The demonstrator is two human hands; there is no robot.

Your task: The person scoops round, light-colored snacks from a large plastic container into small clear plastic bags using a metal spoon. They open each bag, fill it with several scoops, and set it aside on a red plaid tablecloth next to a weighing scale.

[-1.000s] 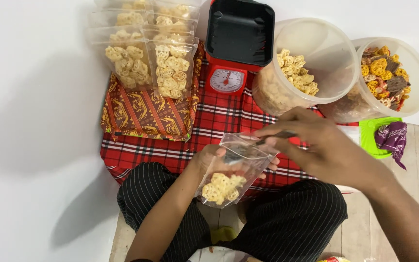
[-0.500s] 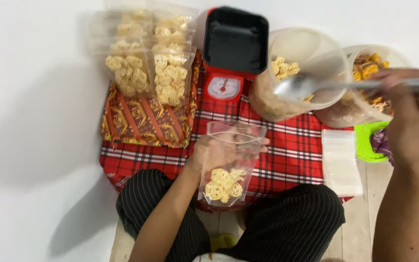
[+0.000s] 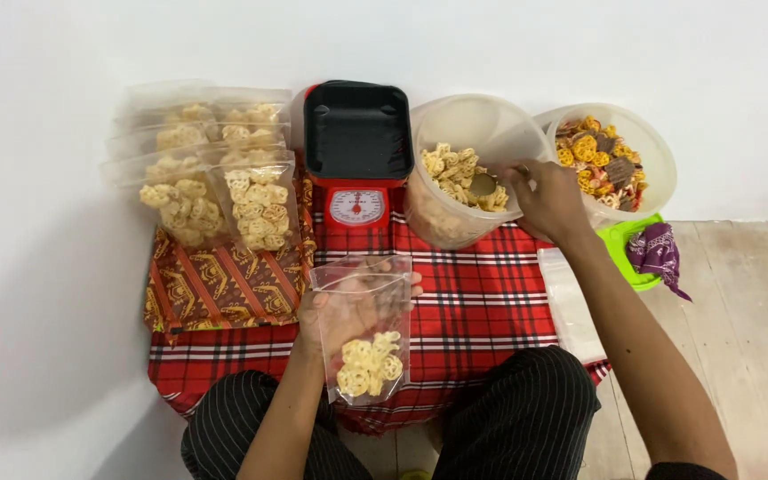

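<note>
View: head camera, looking down at a seated person's lap and the floor ahead.
Left hand [image 3: 335,311]: grasping a clear plastic bag [image 3: 364,329] from behind, fingers curling round its right edge; it is holding the bag upright over the red plaid cloth [image 3: 482,311].
Bag contents: a small cluster of yellow wheel-shaped crackers [image 3: 368,364] is sitting at the bottom; the upper part is showing clear.
Right hand [image 3: 548,200]: reaching far right into the clear tub [image 3: 464,169], clenched on the handle of a spoon [image 3: 484,184] whose bowl is lying among the pale yellow crackers inside.
Second tub [image 3: 620,160]: standing just right of the first, touching or nearly so; it is holding mixed orange, yellow and brown snacks.
Scale [image 3: 357,156]: red body with a black tray and a round dial, standing just left of the clear tub, at the far edge of the cloth.
Filled bags [image 3: 215,173]: lying in overlapping rows far left, beside the scale, each showing yellow crackers.
Patterned cloth [image 3: 224,284]: orange and brown, lying under the near end of the filled bags, on the plaid cloth.
Green tray [image 3: 624,253]: sitting near the second tub on the wooden floor, with a purple cloth [image 3: 657,249] bunched on it.
Empty bags [image 3: 571,307]: a flat clear stack lying at the right edge of the plaid cloth, partly under the right forearm.
</note>
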